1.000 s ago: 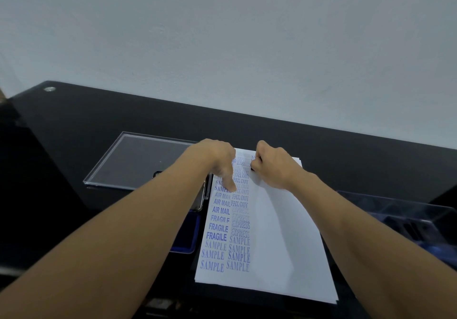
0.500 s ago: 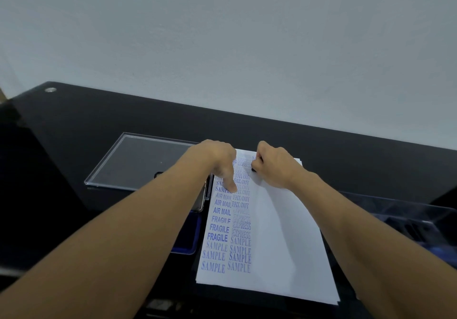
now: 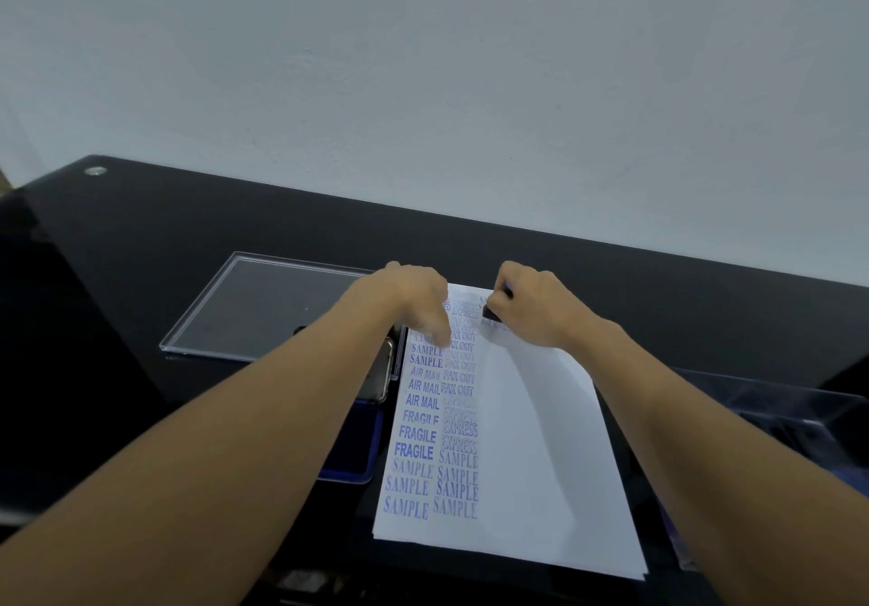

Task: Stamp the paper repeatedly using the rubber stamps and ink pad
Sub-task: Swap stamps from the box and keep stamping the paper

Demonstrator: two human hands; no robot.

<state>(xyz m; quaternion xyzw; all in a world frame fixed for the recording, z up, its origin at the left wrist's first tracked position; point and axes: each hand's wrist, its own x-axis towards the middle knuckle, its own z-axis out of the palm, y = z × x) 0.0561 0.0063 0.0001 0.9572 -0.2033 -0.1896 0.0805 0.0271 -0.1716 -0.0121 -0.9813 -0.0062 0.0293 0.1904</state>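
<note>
At the far end of the paper (image 3: 531, 441), your right hand (image 3: 533, 311) grips a black stamp (image 3: 493, 310), its base at the sheet. Your left hand (image 3: 416, 302) pins the printed columns with a straight finger. The ink pad (image 3: 350, 462) sits on the bench (image 3: 188, 238), just left of the paper.

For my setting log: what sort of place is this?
Likely an office or home desk: glossy black tabletop against a plain pale wall, holding a white stamped paper sheet and blue ink pad.
</note>
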